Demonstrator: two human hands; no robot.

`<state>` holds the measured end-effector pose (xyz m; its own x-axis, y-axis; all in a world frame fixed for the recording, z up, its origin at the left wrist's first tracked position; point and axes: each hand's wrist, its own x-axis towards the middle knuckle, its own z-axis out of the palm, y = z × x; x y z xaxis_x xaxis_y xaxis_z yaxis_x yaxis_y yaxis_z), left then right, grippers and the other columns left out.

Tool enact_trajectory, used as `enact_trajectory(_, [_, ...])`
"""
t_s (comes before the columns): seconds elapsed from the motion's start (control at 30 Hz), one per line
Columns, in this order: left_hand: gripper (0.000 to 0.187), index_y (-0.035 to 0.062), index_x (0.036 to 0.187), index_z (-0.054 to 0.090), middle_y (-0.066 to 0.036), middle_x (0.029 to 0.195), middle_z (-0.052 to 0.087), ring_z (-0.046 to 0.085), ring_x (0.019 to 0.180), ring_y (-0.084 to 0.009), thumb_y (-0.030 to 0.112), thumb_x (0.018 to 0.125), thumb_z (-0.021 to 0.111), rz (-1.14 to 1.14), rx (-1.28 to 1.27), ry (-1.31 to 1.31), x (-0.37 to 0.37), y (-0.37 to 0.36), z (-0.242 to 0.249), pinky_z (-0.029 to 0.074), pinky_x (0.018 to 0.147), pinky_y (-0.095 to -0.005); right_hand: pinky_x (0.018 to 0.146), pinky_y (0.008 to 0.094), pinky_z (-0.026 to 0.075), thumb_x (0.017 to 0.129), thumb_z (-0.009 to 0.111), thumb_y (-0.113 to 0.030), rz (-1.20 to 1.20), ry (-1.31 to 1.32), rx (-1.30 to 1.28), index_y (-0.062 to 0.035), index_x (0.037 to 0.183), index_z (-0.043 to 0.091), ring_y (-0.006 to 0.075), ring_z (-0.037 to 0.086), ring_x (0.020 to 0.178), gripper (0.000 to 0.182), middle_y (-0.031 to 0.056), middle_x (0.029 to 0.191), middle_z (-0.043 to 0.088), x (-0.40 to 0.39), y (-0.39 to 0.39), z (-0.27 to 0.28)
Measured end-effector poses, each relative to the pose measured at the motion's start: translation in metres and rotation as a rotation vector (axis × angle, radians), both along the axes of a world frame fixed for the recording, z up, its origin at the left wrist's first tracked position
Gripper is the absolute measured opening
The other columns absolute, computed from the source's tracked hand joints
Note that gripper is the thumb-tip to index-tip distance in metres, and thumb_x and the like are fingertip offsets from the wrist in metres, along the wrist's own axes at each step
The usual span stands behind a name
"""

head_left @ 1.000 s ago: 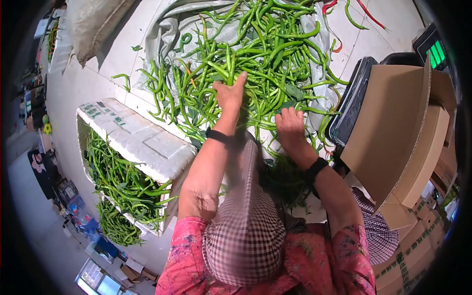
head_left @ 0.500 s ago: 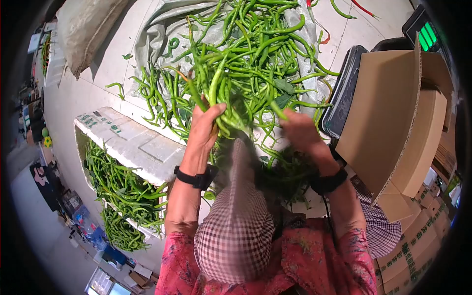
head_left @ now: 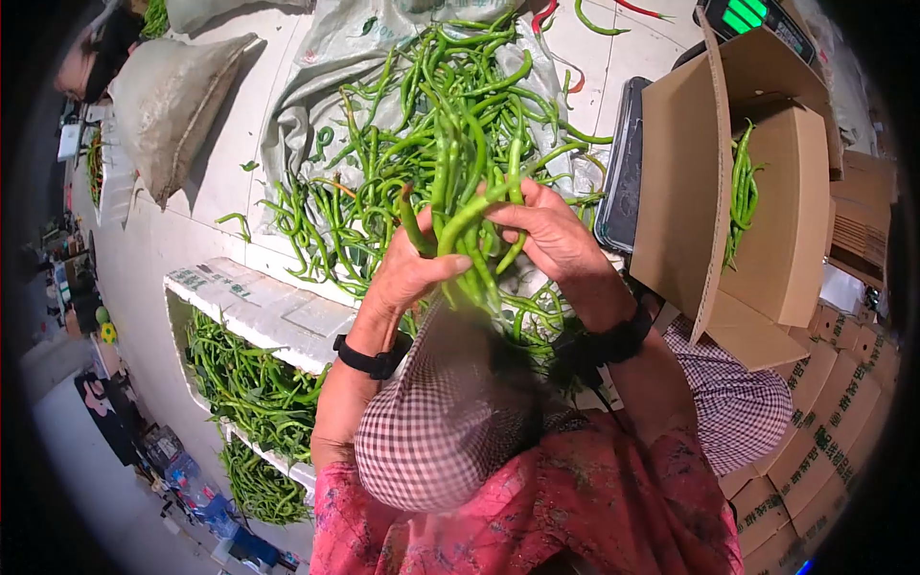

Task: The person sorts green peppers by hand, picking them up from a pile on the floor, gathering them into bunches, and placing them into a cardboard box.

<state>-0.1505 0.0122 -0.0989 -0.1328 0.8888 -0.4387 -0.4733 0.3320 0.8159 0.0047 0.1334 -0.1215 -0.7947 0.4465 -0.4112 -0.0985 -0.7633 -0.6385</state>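
My left hand (head_left: 407, 273) is wrapped round a bunch of long green chili peppers (head_left: 455, 196), its thumb lying across them. Close beside it, my right hand (head_left: 556, 235) pinches green chili peppers (head_left: 516, 182) at the right side of the same bunch, thumb and fingers together. Both hands hover over a large pile of green chili peppers (head_left: 479, 81) spread on a pale woven sack (head_left: 316, 86). Some peppers lie under and between my wrists, partly hidden by a checked cloth.
At the right, an open cardboard box (head_left: 671, 182) holds a few peppers, beside a black scale platform (head_left: 621, 163). A white foam box (head_left: 268, 311) full of peppers stands at the left. A stuffed sack (head_left: 177, 105) lies at the upper left, and stacked cartons (head_left: 815, 431) at the lower right.
My right hand has moved left, to the bunch in my left hand. The view has shifted, so the inside of the cardboard box with its peppers now shows.
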Motion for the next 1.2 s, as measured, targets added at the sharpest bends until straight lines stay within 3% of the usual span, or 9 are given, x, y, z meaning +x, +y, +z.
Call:
enact_trajectory(0.03, [0.07, -0.002, 0.132, 0.047, -0.009, 0.119, 0.06, 0.059, 0.104, -0.0181, 0.011, 0.068, 0.073, -0.035, -0.016, 0.036, -0.001, 0.001, 0.008, 0.046, 0.093, -0.0316, 0.08, 0.0256, 0.046, 0.091, 0.061, -0.012, -0.003, 0.11, -0.024, -0.0017, 0.116, 0.058, 0.0115, 0.059, 0.101, 0.027, 0.004, 0.107, 0.062, 0.002, -0.001, 0.009])
enact_trajectory(0.1, [0.066, -0.0006, 0.13, 0.052, -0.008, 0.116, 0.062, 0.06, 0.096, -0.0154, 0.012, 0.068, 0.07, -0.049, 0.013, 0.17, -0.005, 0.003, 0.016, 0.047, 0.087, -0.0293, 0.081, 0.0272, 0.046, 0.092, 0.06, -0.011, -0.004, 0.123, -0.052, -0.0016, 0.117, 0.056, 0.0138, 0.06, 0.101, 0.027, 0.0057, 0.108, 0.062, 0.006, 0.0, 0.028])
enact_trajectory(0.27, [0.057, -0.0046, 0.123, 0.05, -0.009, 0.094, 0.063, 0.06, 0.084, -0.0169, 0.013, 0.071, 0.064, 0.045, 0.077, 0.172, -0.023, -0.003, 0.053, 0.049, 0.079, -0.0297, 0.094, 0.0353, 0.044, 0.094, 0.056, -0.011, 0.002, 0.263, -0.067, -0.0014, 0.122, 0.05, 0.0212, 0.06, 0.103, 0.031, 0.0115, 0.109, 0.062, 0.026, 0.007, 0.037])
enact_trajectory(0.6, [0.07, -0.013, 0.124, 0.047, -0.009, 0.081, 0.058, 0.055, 0.073, -0.0161, 0.026, 0.068, 0.063, 0.124, 0.144, 0.316, -0.021, -0.026, 0.165, 0.047, 0.073, -0.03, 0.09, 0.0328, 0.048, 0.093, 0.059, -0.012, -0.129, 0.209, -0.04, -0.0007, 0.123, 0.052, 0.0198, 0.061, 0.101, 0.033, 0.0146, 0.112, 0.064, 0.06, 0.004, 0.054])
enact_trajectory(0.8, [0.076, -0.0132, 0.126, 0.042, 0.001, 0.066, 0.043, 0.04, 0.055, -0.01, 0.041, 0.075, 0.058, 0.156, 0.154, 0.534, 0.019, -0.035, 0.209, 0.042, 0.068, -0.0306, 0.087, 0.0352, 0.051, 0.097, 0.054, -0.013, -0.224, 0.302, -0.112, -0.0014, 0.117, 0.054, 0.0274, 0.063, 0.104, 0.024, 0.0135, 0.106, 0.064, 0.068, -0.006, 0.073])
enact_trajectory(0.93, [0.071, -0.0121, 0.124, 0.044, 0.002, 0.063, 0.04, 0.036, 0.052, -0.0087, 0.041, 0.08, 0.056, 0.197, 0.205, 0.511, 0.042, -0.043, 0.211, 0.039, 0.067, -0.0308, 0.087, 0.0372, 0.053, 0.098, 0.053, -0.014, -0.289, 0.306, -0.134, -0.0008, 0.117, 0.054, 0.0275, 0.064, 0.102, 0.023, 0.0127, 0.104, 0.064, 0.078, -0.01, 0.088])
enact_trajectory(1.03, [0.057, -0.009, 0.117, 0.049, 0.004, 0.057, 0.037, 0.033, 0.051, -0.0076, 0.038, 0.085, 0.054, 0.217, 0.184, 0.311, 0.052, -0.05, 0.211, 0.033, 0.063, -0.03, 0.084, 0.0361, 0.055, 0.097, 0.054, -0.015, -0.318, 0.275, -0.097, -0.0004, 0.116, 0.054, 0.0252, 0.065, 0.098, 0.023, 0.012, 0.102, 0.064, 0.085, -0.012, 0.092])
enact_trajectory(1.13, [0.055, -0.0068, 0.116, 0.052, 0.005, 0.056, 0.038, 0.033, 0.05, -0.0069, 0.036, 0.082, 0.057, 0.18, 0.142, 0.243, 0.055, -0.055, 0.213, 0.034, 0.064, -0.0294, 0.079, 0.0328, 0.055, 0.097, 0.055, -0.016, -0.325, 0.274, -0.111, 0.0001, 0.115, 0.054, 0.021, 0.065, 0.091, 0.024, 0.0098, 0.098, 0.063, 0.089, -0.014, 0.09])
enact_trajectory(1.2, [0.061, -0.0108, 0.116, 0.05, 0.0, 0.056, 0.043, 0.042, 0.051, -0.0118, 0.037, 0.078, 0.058, 0.133, 0.126, 0.125, 0.053, -0.057, 0.213, 0.04, 0.068, -0.0308, 0.074, 0.0305, 0.054, 0.097, 0.055, -0.017, -0.291, 0.263, -0.119, 0.0009, 0.115, 0.055, 0.0179, 0.063, 0.085, 0.025, 0.0081, 0.095, 0.062, 0.089, -0.02, 0.094])
